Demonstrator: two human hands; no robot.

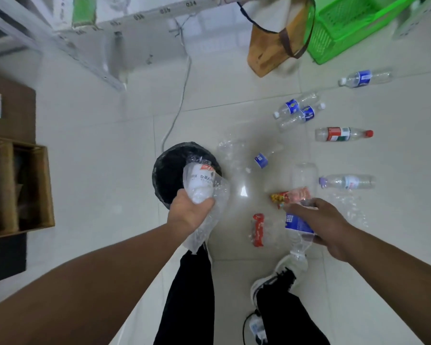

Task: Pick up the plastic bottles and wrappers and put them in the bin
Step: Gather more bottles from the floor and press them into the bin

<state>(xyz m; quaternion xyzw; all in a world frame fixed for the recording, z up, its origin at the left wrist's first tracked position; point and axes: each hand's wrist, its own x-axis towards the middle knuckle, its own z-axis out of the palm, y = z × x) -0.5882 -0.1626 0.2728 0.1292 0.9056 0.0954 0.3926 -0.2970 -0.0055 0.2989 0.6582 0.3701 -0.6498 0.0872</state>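
My left hand (188,211) grips a clear bottle with a white label (200,181) together with a clear plastic wrapper (207,227), held over the near edge of the black-lined bin (167,168). My right hand (319,220) grips a blue-labelled clear bottle (297,227), neck pointing down, and a red and yellow wrapper (290,196) at its fingertips. Several more bottles lie on the tiled floor to the right, among them a red-capped one (343,134) and a purple-capped one (347,181). A red wrapper (258,229) lies between my hands.
A brown bag (271,48) and a green plastic basket (346,26) stand at the back right. Open cardboard boxes (23,185) sit at the left. A white cable (179,95) runs across the floor to the bin. My legs and shoes are below.
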